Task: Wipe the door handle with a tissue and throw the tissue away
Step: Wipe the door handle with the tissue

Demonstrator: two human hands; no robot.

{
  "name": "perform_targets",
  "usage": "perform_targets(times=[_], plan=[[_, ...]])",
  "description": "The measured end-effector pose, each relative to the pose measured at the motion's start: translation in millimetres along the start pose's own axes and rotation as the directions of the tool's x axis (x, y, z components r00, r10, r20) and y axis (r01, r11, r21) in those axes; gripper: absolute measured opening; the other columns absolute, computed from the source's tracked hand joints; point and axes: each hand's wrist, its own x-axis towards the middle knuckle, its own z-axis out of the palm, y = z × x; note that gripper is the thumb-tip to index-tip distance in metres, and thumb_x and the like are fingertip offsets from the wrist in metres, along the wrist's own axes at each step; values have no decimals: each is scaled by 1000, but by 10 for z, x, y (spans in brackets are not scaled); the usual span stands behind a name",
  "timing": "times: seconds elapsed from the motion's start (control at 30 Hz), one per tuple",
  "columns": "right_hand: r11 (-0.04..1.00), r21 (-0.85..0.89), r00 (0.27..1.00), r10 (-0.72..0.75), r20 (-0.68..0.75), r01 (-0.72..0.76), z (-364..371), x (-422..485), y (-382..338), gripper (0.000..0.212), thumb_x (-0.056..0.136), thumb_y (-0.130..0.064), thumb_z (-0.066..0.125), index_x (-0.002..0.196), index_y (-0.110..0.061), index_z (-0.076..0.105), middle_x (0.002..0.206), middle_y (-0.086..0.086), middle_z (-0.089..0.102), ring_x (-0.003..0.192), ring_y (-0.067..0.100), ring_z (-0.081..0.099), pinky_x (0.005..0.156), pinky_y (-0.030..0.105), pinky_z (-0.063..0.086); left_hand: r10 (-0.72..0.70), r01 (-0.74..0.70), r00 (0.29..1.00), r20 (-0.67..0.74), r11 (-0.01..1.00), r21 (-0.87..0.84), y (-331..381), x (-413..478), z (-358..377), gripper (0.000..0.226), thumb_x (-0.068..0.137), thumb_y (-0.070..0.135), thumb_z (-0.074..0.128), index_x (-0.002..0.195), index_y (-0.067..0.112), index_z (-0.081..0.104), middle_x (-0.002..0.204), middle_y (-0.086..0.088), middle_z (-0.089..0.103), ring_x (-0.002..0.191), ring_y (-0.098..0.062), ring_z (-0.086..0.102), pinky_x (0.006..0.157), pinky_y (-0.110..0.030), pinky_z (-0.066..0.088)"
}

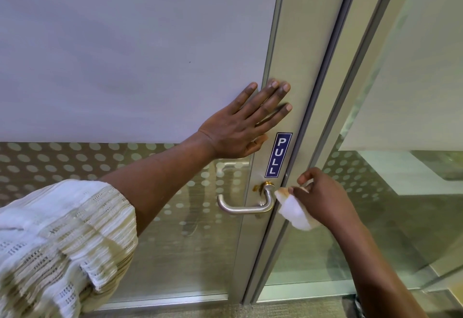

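A brushed-metal lever door handle (246, 206) sits on the metal stile of a glass door (273, 230), its lever pointing left. My left hand (246, 123) lies flat with fingers spread on the door above the handle, partly on the frosted glass and partly on the stile. My right hand (323, 200) holds a bunched white tissue (294, 211) just right of the handle's bend, close to it; whether the tissue touches the metal I cannot tell.
A blue PULL sticker (278, 155) is on the stile above the handle. Dotted frosted glass (62, 165) fills the door's lower part. A fixed glass panel (400, 142) stands to the right. Carpet floor (288, 309) runs along the bottom.
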Motion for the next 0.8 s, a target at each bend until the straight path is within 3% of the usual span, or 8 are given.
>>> perform_targets(times=[0.1,0.2,0.27,0.33,0.43,0.6,0.67,0.8], plan=[[979,204,984,17,-176,20,133,42,12,15,87,-35,73,85,-25,62,76,-11,64,70,7,60,51,24,36,4,-4,1000,6,1000,8,-2,-1,2,69,108,40,41,167,8,25,170,-25,25,158,-42,23,129,-57,14],[919,368,982,-83,-169,140,374,8,-58,9,89,-26,72,98,-28,69,91,-17,71,80,3,67,60,10,45,-4,4,1000,7,1000,3,2,-3,4,69,107,39,41,167,8,25,170,-25,25,158,-42,21,130,-56,12],[929,225,950,-259,-175,295,577,-27,-40,27,90,-15,68,116,-22,70,112,-12,69,99,8,65,79,8,45,-11,11,1000,-2,1000,-3,6,-7,6,68,107,38,42,166,8,26,170,-25,25,158,-42,21,130,-56,10],[918,26,908,-386,-162,395,808,-14,28,33,91,-6,63,123,-14,69,124,1,66,114,20,59,90,23,46,-12,12,1000,-10,1000,-4,11,-9,12,68,107,37,43,166,8,26,170,-25,25,158,-42,21,130,-56,10],[899,-104,880,-437,-187,425,964,35,69,21,96,-13,56,113,-17,70,117,0,63,109,19,57,79,23,44,-8,8,1000,-17,1000,2,7,-3,19,69,107,37,42,167,8,25,170,-24,24,159,-42,21,130,-56,9],[650,-322,684,-729,-10,689,1005,213,62,18,88,-9,65,104,-4,72,105,10,65,98,28,57,82,41,52,-13,13,1000,-9,1000,-2,10,-19,16,70,107,38,42,167,8,24,171,-24,22,159,-41,19,130,-56,8],[690,-304,714,-699,-44,657,953,243,172,23,87,-12,69,110,-8,72,111,6,65,102,25,58,82,37,54,-7,7,1000,-9,1000,-4,16,-15,25,69,107,37,42,167,8,24,171,-24,22,159,-42,19,131,-56,9],[905,-156,887,-421,-188,397,1005,121,325,26,91,-9,64,117,-9,66,114,11,67,94,33,67,68,39,56,-7,7,1000,-9,1000,-16,9,-14,52,69,108,37,41,167,8,22,172,-24,20,160,-42,16,131,-56,7]])
